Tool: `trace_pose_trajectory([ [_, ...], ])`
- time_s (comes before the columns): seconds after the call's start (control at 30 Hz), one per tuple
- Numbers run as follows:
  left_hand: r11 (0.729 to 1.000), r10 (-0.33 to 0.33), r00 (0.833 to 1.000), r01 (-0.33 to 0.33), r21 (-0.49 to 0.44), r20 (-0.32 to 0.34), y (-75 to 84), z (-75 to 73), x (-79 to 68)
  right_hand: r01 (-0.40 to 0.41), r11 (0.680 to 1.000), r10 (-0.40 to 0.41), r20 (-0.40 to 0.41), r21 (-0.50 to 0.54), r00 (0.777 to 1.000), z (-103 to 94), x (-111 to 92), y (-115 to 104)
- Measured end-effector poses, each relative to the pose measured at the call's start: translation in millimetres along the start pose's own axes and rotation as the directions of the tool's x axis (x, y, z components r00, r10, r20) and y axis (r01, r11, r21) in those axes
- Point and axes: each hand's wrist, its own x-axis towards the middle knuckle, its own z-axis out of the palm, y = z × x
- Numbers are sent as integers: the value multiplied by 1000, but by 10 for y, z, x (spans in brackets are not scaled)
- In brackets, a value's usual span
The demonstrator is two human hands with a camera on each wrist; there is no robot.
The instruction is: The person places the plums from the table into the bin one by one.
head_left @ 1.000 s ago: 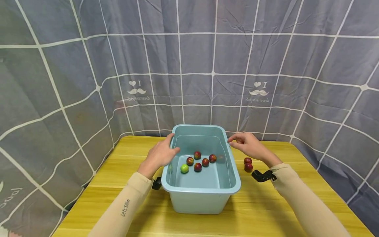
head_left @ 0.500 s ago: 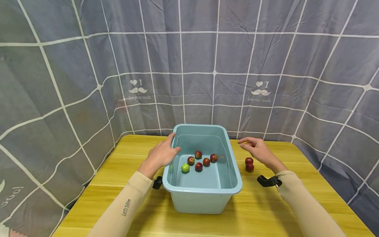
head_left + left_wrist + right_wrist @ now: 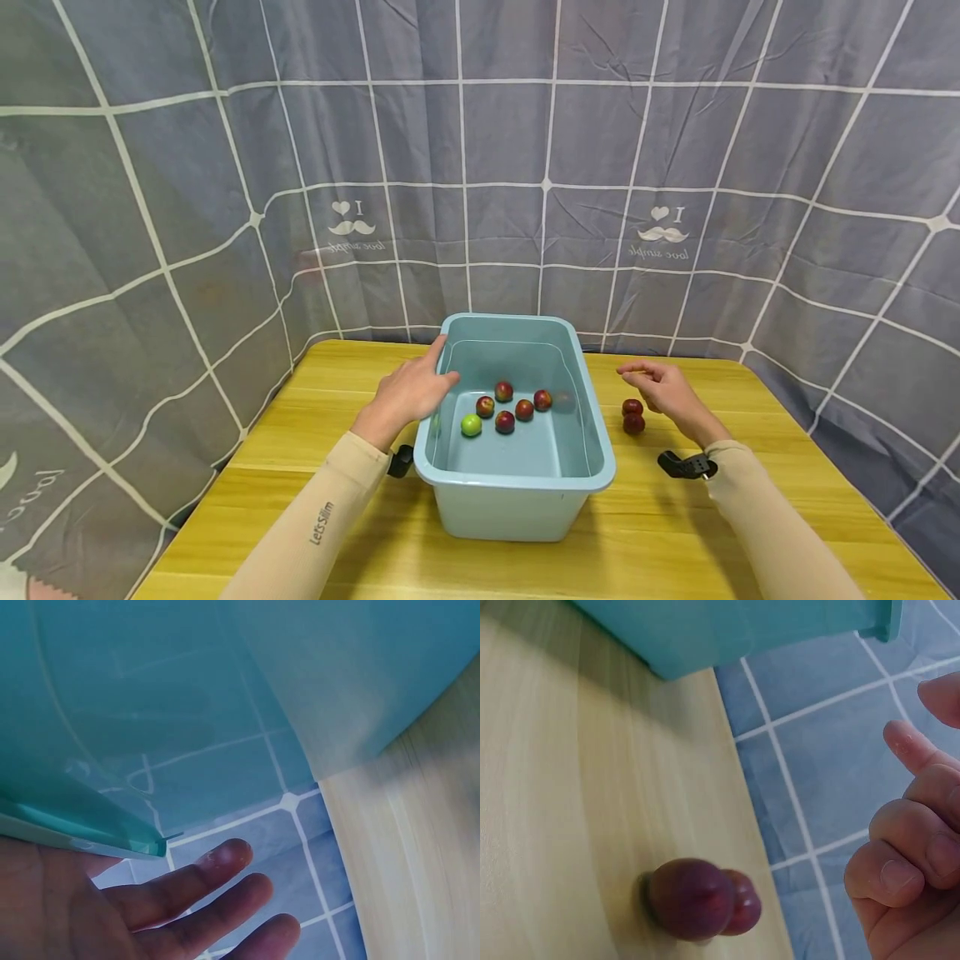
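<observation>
A light-blue plastic basin (image 3: 517, 482) stands on the table with several dark-red plums (image 3: 505, 422) and one green fruit (image 3: 471, 425) on its floor. My left hand (image 3: 408, 392) rests on the basin's left rim, thumb over the inner side. In the left wrist view its other fingers (image 3: 225, 907) reach out fairly straight below the rim. My right hand (image 3: 667, 396) hovers right of the basin, holding nothing; some fingers (image 3: 900, 881) are loosely bent. Two red plums (image 3: 633, 417) lie close together on the table, just left of and below this hand, apart from it.
The yellow wooden table (image 3: 300, 467) extends around the basin. Behind it and at both sides hangs a grey curtain (image 3: 502, 217) with white grid lines. A black wrist camera (image 3: 682, 465) sits on the right forearm, another at the left wrist beside the basin.
My right hand has moved away from the basin's right rim, rightward and toward me, nearer the two plums. My left hand stays on the left rim. The view has shifted slightly.
</observation>
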Motion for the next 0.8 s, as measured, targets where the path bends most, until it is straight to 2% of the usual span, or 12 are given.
trace_pose_trajectory([
  [0.17,1000,6,1000,-7,22,6,9,2,2,-7,1000,8,-11,29,1000,-18,15,119],
  [0.4,998,-18,1000,17,54,17,23,-6,-1,-16,999,18,-37,46,999,-14,22,217],
  [0.8,998,-34,999,32,61,22,20,-5,-5,-94,995,96,-43,43,994,-41,52,514],
])
